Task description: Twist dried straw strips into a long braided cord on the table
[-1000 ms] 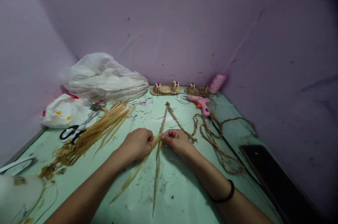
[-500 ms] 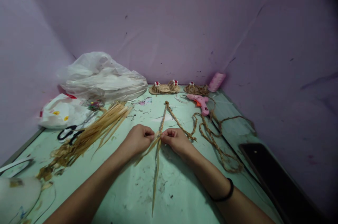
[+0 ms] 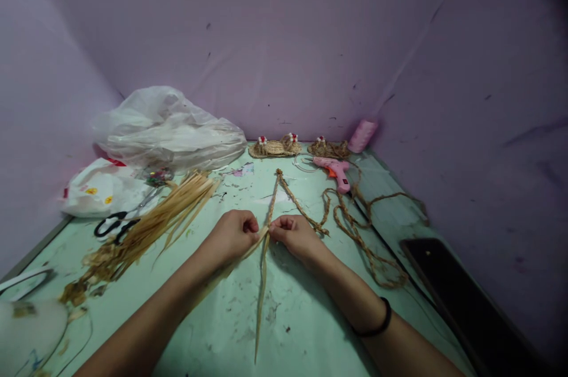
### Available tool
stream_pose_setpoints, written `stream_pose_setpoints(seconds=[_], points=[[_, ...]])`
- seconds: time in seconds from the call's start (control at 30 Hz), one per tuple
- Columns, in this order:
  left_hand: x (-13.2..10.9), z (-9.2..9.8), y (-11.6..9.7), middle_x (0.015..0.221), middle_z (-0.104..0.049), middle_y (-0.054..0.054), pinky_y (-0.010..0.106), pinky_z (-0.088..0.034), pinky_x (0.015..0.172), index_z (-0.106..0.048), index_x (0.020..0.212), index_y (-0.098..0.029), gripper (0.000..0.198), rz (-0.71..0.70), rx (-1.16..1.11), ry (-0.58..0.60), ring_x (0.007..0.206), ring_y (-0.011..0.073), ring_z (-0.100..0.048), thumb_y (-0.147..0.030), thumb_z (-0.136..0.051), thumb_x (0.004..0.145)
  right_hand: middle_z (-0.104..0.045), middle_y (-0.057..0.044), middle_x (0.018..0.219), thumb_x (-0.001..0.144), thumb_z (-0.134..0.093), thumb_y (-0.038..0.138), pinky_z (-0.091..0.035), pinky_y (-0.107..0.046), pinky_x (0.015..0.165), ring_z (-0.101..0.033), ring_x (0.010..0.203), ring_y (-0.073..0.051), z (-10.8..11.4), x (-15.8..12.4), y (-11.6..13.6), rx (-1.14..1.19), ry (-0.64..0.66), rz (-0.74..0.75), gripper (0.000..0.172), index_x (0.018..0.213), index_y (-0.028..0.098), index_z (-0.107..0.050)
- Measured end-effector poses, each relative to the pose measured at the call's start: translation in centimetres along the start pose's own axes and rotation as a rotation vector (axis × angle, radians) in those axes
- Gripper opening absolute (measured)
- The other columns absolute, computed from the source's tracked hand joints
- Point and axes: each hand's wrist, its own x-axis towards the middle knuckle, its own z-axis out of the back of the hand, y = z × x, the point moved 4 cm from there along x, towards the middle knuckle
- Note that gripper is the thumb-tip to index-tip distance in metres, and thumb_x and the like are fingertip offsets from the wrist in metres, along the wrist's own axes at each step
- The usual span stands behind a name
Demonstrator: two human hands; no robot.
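A thin braid of tan fibre [image 3: 274, 196] runs from a knot on the table toward me, and its working end lies between my hands. My left hand [image 3: 236, 235] is closed in a pinch on a pale fibre strand that trails back under the forearm. Opposite it, my right hand [image 3: 293, 235] pinches the braid where the strands meet. One loose strand [image 3: 261, 300] hangs straight down toward the near edge. From the same knot, a second braided length [image 3: 299, 205] slants off to the right, behind my right hand.
At left lie a bundle of dry fibre strips [image 3: 164, 217], black-handled scissors [image 3: 110, 224] and plastic bags [image 3: 173, 128]. A pink glue gun [image 3: 335, 171], coiled braided cord [image 3: 355, 235], a pink thread spool [image 3: 362, 135], woven slippers [image 3: 275, 148] and a dark phone-like slab [image 3: 452, 294] sit back and right.
The strand at my left hand has been drawn outward to the left and now lies along the forearm. My right hand keeps its pinch in nearly the same spot.
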Motion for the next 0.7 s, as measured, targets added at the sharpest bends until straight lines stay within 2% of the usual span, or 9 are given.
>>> stream_pose_setpoints(seconds=[0.2,0.33,0.5,0.7], points=[[-0.4,-0.3,-0.8,0.045,-0.046,-0.001,0.021,-0.027,0.046,-0.061,0.055,-0.012,0.022,-0.002,-0.031,0.035,0.047,0.0096,-0.038,-0.03,-0.049,0.062,-0.045,0.004,0.045,0.054,-0.057,0.021,-0.024,-0.02,0.044,-0.033,0.042,-0.005,-0.1,0.0,0.1,0.018,0.01,-0.006,0.01,0.051,0.013,-0.051],[-0.4,-0.6,-0.7,0.044,-0.043,-0.002,0.02,-0.025,0.044,-0.061,0.053,-0.011,0.021,0.044,-0.06,0.021,0.046,0.0085,-0.035,-0.028,-0.051,0.06,-0.046,0.004,0.046,0.054,-0.057,0.02,-0.024,-0.019,0.044,-0.034,0.042,-0.005,-0.1,0.0,0.0,0.037,-0.003,0.001,0.009,0.052,0.013,-0.052],[0.1,-0.9,-0.5,0.042,-0.037,-0.004,0.02,-0.024,0.043,-0.057,0.049,-0.011,0.018,0.034,-0.102,0.028,0.045,0.0071,-0.031,-0.026,-0.05,0.056,-0.048,0.003,0.048,0.054,-0.057,0.018,-0.027,-0.019,0.046,-0.037,0.044,-0.005,-0.2,-0.1,0.1,0.057,-0.017,0.023,0.007,0.053,0.013,-0.052],[0.7,-1.0,-0.6,0.036,-0.026,-0.007,0.02,-0.014,0.038,-0.044,0.041,-0.014,0.01,0.174,-0.215,0.075,0.039,0.0045,-0.021,-0.018,-0.047,0.05,-0.047,0.004,0.046,0.054,-0.056,0.018,-0.025,-0.019,0.044,-0.035,0.043,-0.005,-0.2,0.1,0.0,0.026,-0.02,0.021,0.007,0.051,0.014,-0.052]])
